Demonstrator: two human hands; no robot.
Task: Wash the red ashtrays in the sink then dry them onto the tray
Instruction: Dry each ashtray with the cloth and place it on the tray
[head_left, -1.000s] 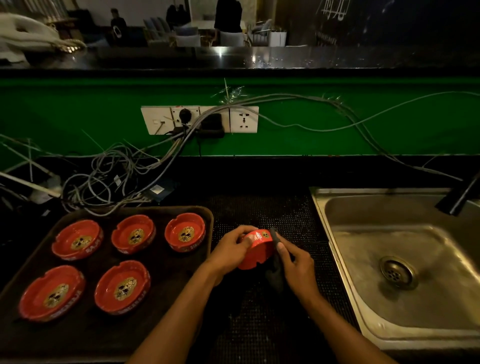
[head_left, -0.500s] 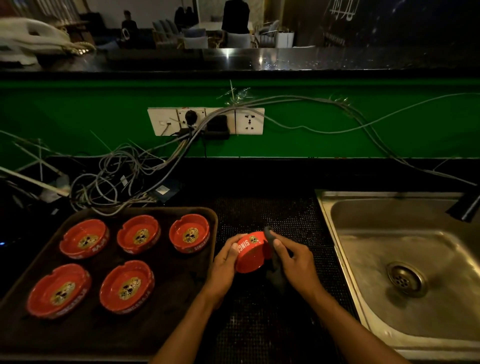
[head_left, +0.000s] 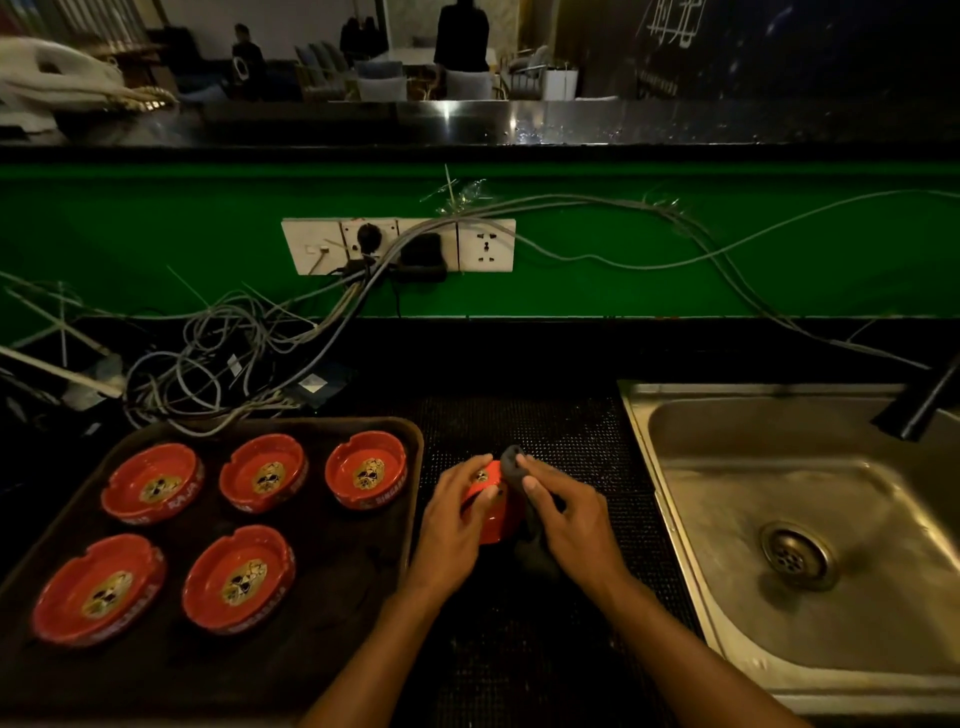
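five red ashtrays (head_left: 262, 480) are sitting dried on the tray (head_left: 410, 447); a sixth ashtray (head_left: 493, 512) is being gripped over the bench (head_left: 571, 441) by the left hand (head_left: 452, 525), tilted so the right hand (head_left: 569, 525), pinching a dark cloth (head_left: 514, 462), is wiping it.

Dim, glare on sink (head_left: 737, 499), wide-angle edge warp.

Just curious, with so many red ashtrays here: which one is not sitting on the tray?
The ashtray in the hands, held over the black mat between the tray and the sink. The left hand holds it; the right hand presses a dark cloth to it. The other five lie on the tray.
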